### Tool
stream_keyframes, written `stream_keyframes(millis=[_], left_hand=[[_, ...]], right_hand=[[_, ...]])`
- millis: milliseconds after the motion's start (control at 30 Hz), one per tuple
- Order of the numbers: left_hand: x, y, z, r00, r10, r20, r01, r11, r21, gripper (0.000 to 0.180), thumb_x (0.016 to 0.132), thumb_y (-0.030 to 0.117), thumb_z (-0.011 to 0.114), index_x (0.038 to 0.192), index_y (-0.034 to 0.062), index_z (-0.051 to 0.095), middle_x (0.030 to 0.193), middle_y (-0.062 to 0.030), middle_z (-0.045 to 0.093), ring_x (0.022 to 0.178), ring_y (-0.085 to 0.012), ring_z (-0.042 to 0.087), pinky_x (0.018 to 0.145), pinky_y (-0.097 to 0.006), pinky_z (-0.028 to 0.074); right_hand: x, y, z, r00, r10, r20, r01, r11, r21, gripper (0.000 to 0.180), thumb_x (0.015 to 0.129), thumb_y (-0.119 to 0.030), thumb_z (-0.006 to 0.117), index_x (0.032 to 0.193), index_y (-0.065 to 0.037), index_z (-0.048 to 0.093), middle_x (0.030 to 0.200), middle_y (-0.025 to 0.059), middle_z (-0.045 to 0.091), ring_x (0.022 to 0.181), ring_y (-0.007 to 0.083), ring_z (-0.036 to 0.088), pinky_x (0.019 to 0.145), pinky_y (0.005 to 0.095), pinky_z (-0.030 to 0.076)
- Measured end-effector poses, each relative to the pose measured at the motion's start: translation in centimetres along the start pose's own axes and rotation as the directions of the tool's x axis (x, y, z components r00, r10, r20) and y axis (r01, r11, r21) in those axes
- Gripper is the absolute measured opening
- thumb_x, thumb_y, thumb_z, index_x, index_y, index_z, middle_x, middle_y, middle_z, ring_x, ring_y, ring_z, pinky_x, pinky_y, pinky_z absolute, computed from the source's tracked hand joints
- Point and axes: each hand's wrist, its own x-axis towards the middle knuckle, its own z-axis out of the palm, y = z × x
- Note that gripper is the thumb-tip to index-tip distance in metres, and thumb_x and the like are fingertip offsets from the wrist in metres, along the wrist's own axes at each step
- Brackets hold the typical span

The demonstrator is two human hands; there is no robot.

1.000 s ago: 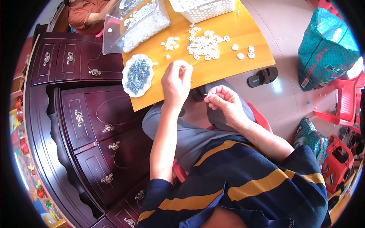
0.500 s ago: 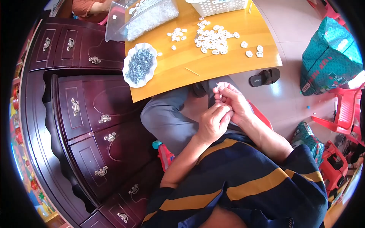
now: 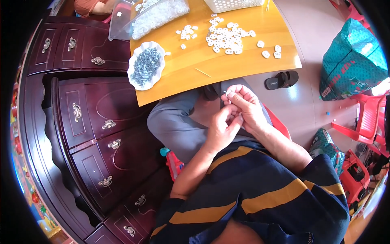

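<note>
Over my lap, just off the table's near edge, my two hands work close together. My right hand [image 3: 247,109] is closed, pinching a small white piece [image 3: 228,92] between thumb and forefinger; its exact kind is too small to make out. Right below it, my left hand [image 3: 220,129] is curled with thumb and fingers together, and whatever it holds is hidden. On the wooden table [image 3: 174,77], a white scalloped dish [image 3: 131,75] holds many small grey metal screws or nails [image 3: 147,65]. Farther back lies a pile of small white two-holed plastic pieces [image 3: 227,38].
A thin stick [image 3: 202,72] lies near the table edge. Behind are a clear bin of translucent pieces [image 3: 160,18] and a white basket [image 3: 235,5]. A dark red dresser [image 3: 101,105] stands left; a teal bag [image 3: 351,61], sandals [image 3: 281,80] and red stools [image 3: 367,118] sit right. Another person's arm [image 3: 103,7] shows top left.
My right fingertips have moved slightly left, and the small white piece now shows between them. My left fingers have uncurled a little. The whole view has shifted slightly.
</note>
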Motion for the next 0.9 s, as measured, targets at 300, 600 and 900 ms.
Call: stream_keyframes(millis=[300,600,900], left_hand=[[0.8,2.4,-5.7,0.948,0.197,-0.251,-0.167,0.976,0.136,0.02,0.098,0.003,0.065,0.118,-0.0019,0.066,0.092,-0.0005,0.065,0.078,-0.0046,0.06,0.069,-0.021,0.053],[0.8,2.1,-6.3,0.942,0.234,-0.239,-0.185,0.961,0.207,0.019,0.093,-0.006,0.066,0.111,-0.0024,0.067,0.089,-0.0014,0.067,0.077,-0.004,0.062,0.067,-0.019,0.051],[0.8,2.0,-6.0,0.945,0.249,-0.213,-0.199,0.952,0.233,0.019,0.09,-0.005,0.069,0.109,-0.0016,0.069,0.088,-0.0033,0.068,0.074,-0.0061,0.065,0.064,-0.02,0.052]], right_hand=[[-0.2,-0.3,0.1,0.996,-0.059,0.065,0.073,0.97,-0.23,0.008,0.1,-0.008,0.064,0.107,-0.004,0.063,0.097,0.0042,0.07,0.092,0.0109,0.067,0.087,0.0259,0.052],[-0.8,0.3,0.8,0.992,-0.051,0.119,0.089,0.937,-0.337,0.01,0.101,-0.007,0.062,0.109,-0.001,0.061,0.098,0.0032,0.069,0.096,0.0087,0.067,0.088,0.0232,0.051],[-0.8,0.4,0.7,0.988,-0.049,0.148,0.1,0.928,-0.359,0.01,0.102,-0.007,0.061,0.11,-0.001,0.06,0.098,0.0033,0.069,0.095,0.0078,0.066,0.088,0.0227,0.052]])
